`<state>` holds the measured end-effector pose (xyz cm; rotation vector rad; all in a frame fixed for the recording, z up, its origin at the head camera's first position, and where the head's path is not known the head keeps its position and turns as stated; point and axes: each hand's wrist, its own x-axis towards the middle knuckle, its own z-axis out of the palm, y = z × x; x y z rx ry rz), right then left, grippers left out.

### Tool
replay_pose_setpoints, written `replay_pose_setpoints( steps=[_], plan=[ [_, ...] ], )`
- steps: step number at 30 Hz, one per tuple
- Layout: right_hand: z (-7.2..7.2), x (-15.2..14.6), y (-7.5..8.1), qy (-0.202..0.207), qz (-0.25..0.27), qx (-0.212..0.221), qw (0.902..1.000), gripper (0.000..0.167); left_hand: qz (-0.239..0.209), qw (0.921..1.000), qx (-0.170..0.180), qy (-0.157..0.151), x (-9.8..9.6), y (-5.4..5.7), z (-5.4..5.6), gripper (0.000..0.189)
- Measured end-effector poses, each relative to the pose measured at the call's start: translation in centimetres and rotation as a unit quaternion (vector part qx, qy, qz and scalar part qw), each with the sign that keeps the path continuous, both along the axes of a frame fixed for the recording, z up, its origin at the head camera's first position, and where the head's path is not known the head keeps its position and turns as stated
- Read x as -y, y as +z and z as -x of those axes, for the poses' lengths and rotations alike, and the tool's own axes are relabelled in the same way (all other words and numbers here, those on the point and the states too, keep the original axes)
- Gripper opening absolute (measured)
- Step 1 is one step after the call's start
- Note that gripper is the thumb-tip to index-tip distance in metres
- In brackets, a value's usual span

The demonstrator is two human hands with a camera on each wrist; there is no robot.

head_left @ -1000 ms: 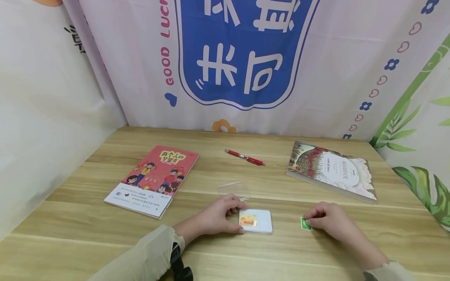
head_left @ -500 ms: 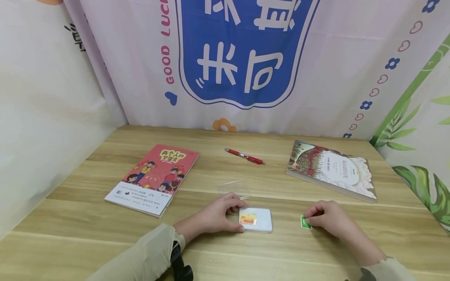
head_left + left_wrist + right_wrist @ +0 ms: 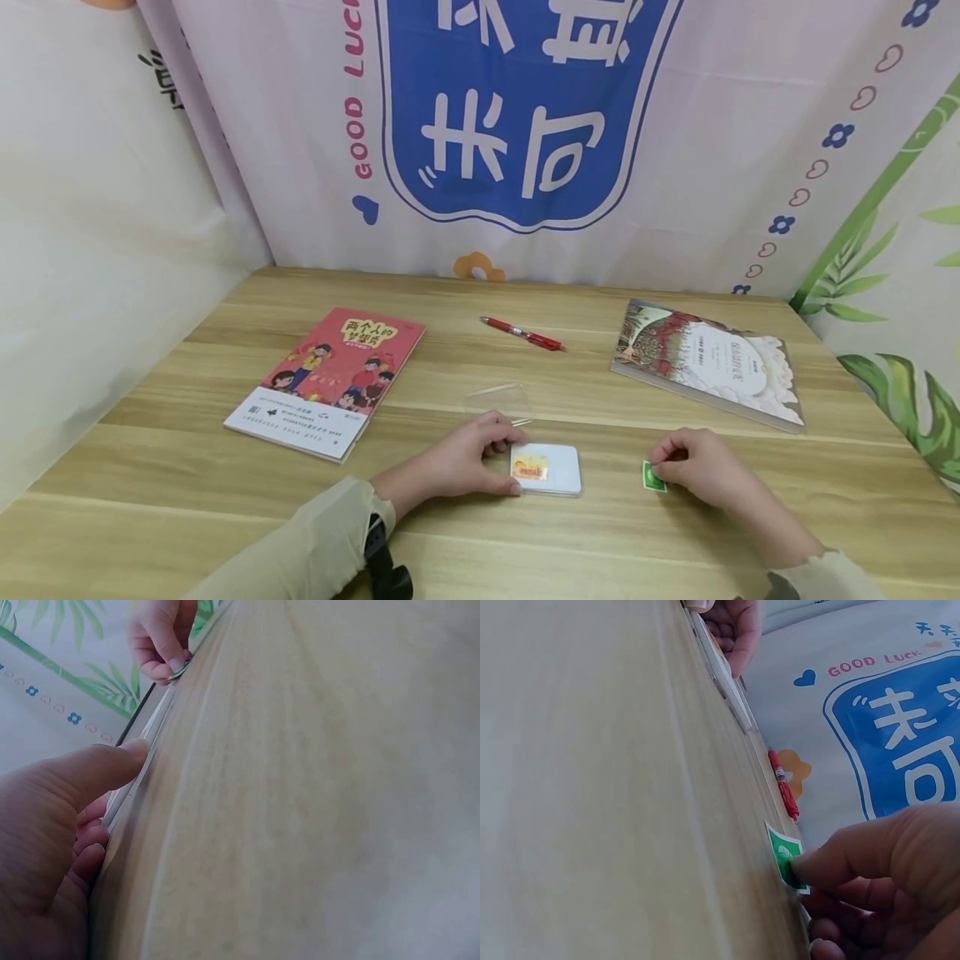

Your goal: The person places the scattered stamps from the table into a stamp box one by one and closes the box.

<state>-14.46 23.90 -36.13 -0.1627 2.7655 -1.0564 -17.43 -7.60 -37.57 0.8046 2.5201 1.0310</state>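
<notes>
Near the middle of the wooden table lies a white, round-cornered stack of cards point(image 3: 564, 468), with a small yellow-and-red picture sticker point(image 3: 529, 468) on its left part. My left hand point(image 3: 468, 462) grips that stack by its left end, thumb on the near edge and fingers at the far side. To the right, my right hand point(image 3: 705, 468) pinches a small green sticker point(image 3: 653, 477) with a white border between thumb and fingers, low over the table. In the right wrist view the green sticker point(image 3: 784, 853) looks slightly bent; part of it is under the thumb.
Behind my left hand sits a clear plastic cover point(image 3: 498, 402). A red pen point(image 3: 522, 333) lies farther back. A pink-covered book point(image 3: 330, 383) is on the left, and another illustrated book point(image 3: 708, 367) on the right. A printed cloth point(image 3: 510, 242) hangs at the table's back edge.
Almost nothing differs. My right hand and the green sticker have shifted very slightly; my left hand stays on the white card stack.
</notes>
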Motion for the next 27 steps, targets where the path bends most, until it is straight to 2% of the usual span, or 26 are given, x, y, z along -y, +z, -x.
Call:
replay_pose_setpoints(
  steps=[14, 21, 27],
  plan=[
    [0.17, 0.05, 0.56, 0.003, 0.022, 0.027, 0.9994, 0.005, -0.008, 0.9999, -0.002, -0.006, 0.17, -0.22, 0.08, 0.051],
    [0.37, -0.03, 0.7, 0.006, 0.087, 0.069, 0.9938, 0.01, -0.009, 0.9999, -0.003, -0.007, 0.16, -0.19, 0.08, 0.051],
    [0.68, 0.01, 0.83, 0.023, 0.12, 0.079, 0.9893, 0.013, -0.009, 0.9999, -0.003, -0.008, 0.12, -0.12, 0.08, 0.051]
  ],
)
